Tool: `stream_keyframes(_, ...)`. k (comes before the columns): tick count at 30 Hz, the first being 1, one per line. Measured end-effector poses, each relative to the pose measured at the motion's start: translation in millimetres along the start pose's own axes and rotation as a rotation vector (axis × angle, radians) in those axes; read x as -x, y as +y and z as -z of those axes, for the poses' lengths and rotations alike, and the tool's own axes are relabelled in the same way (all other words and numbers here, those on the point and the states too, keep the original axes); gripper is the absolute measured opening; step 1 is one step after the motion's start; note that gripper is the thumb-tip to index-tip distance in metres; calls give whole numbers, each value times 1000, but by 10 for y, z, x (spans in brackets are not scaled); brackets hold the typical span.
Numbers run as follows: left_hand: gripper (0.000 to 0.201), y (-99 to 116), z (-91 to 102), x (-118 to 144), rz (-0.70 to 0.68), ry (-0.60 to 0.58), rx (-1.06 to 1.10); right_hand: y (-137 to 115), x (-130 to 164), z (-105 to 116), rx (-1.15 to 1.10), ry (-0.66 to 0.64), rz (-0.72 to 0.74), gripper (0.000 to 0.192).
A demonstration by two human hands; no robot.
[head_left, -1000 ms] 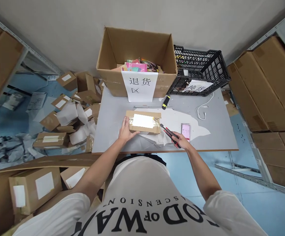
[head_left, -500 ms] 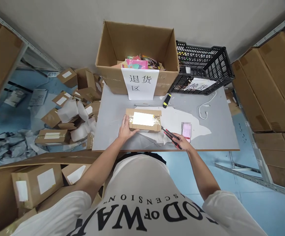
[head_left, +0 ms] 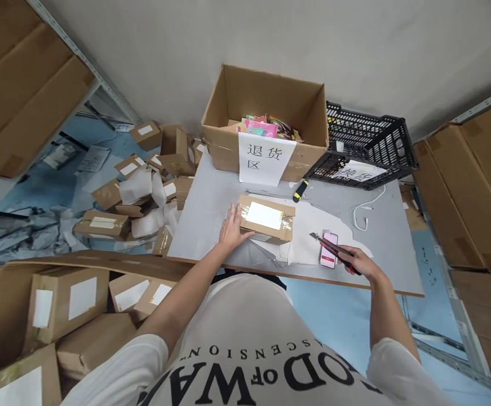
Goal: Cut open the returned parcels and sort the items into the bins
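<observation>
You are stretching your left hand (head_left: 233,227) forward, palm flat and fingers released against the left end of the parcel (head_left: 266,219) lying on the desk (head_left: 211,208). Your right hand (head_left: 360,264) is clenching the box cutter (head_left: 334,253) low over the desk's near edge. Half a second ago its blade was at the parcel's right corner; now you are holding it well apart, above the phone (head_left: 328,249). The cutter's long axis is running from your fist up-left, tip toward the parcel. The parcel's long side is lying crosswise.
</observation>
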State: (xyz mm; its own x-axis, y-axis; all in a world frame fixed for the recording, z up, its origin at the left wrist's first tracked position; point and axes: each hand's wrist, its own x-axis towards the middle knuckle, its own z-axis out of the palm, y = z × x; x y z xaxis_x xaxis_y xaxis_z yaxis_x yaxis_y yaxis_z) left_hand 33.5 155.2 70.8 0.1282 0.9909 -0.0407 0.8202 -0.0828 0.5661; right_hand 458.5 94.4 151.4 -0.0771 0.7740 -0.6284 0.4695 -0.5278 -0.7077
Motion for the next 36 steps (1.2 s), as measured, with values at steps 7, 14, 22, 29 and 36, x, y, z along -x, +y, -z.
stream_keyframes(7, 49, -24, -72, 197, -208, -13, -3, -902, -536, -694, 390, 134, 503, 50)
stream_keyframes(14, 41, -133, -176, 230, -254, -4, 18, -1719, -1097, -1434, 1005, -31, 725, 45)
stream_keyframes(22, 39, -176, -204, 237, -231, -36, 29, -1837, -1162, -1554, 1212, -88, 686, 47)
stream_keyframes(29, 39, -188, -230, 219, -266, 0, -96, -1817, -1052, -1577, 1309, -107, 620, 47)
stream_keyframes(36, 36, -257, -276, 178, -359, 68, -266, -1823, -978, -1477, 1451, -117, 563, 43)
